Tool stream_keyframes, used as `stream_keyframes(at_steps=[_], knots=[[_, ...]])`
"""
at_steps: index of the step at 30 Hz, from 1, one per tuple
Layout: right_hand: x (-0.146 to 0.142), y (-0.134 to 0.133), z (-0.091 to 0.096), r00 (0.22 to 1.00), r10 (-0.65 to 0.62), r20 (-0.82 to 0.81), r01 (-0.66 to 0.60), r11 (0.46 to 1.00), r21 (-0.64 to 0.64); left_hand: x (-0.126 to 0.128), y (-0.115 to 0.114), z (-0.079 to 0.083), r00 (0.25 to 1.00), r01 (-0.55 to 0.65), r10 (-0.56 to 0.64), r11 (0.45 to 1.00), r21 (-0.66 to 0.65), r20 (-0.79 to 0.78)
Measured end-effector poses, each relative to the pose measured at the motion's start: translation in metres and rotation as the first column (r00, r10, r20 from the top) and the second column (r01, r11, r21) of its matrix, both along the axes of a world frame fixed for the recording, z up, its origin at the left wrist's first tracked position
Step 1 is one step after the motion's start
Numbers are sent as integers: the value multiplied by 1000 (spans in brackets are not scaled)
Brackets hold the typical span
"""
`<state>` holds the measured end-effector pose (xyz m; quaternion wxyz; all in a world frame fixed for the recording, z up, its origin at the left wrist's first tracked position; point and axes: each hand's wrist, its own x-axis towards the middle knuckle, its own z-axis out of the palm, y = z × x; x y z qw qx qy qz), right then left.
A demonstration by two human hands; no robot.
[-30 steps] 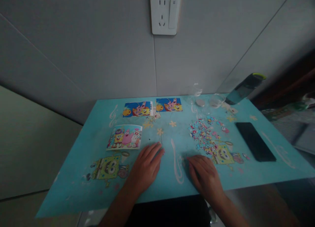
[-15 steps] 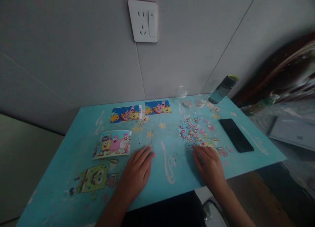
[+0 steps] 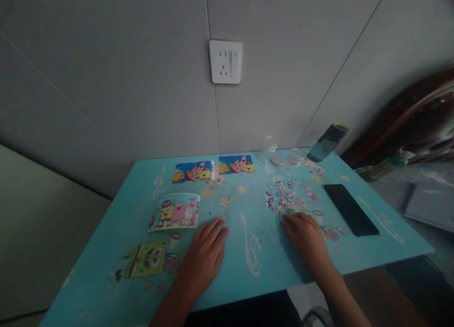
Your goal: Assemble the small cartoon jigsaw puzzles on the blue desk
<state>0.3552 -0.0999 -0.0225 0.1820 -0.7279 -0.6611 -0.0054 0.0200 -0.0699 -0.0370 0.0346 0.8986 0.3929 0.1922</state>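
Observation:
My left hand lies palm down on the blue table with its fingers stretched out. Nothing shows in it; its fingertips rest right of a card with cartoon figures. My right hand is at the near edge of a loose pile of tiny colourful pieces, like small puzzle pieces. Its fingers are bent and drawn together, touching the pile's edge. Whatever is between them is hidden or too small to name.
Two blue picture cards lie near the wall. Clear plastic cups, a round lid and a tilted-looking bottle stand at the back right. A black phone-like slab lies right of the pile. A socket is on the wall.
The whole view has shifted, so the table and everything on it sit lower and further right. My right fingers are more bent at the pile's edge. The left hand stays flat.

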Motion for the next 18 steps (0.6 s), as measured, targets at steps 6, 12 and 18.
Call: stream_keyframes(at_steps=[6, 12, 18], knots=[[2, 5, -4, 978, 106, 182, -104, 994, -23, 0, -4, 3, 999, -28, 29, 999, 20, -34], [-21, 14, 7, 954, 89, 288, -108, 993, 52, 5, -7, 5, 997, -76, 76, 997, -24, 27], [-92, 45, 23, 929, 295, 222, -332, 931, 151, 6, -7, 11, 992, -81, 83, 996, -26, 98]])
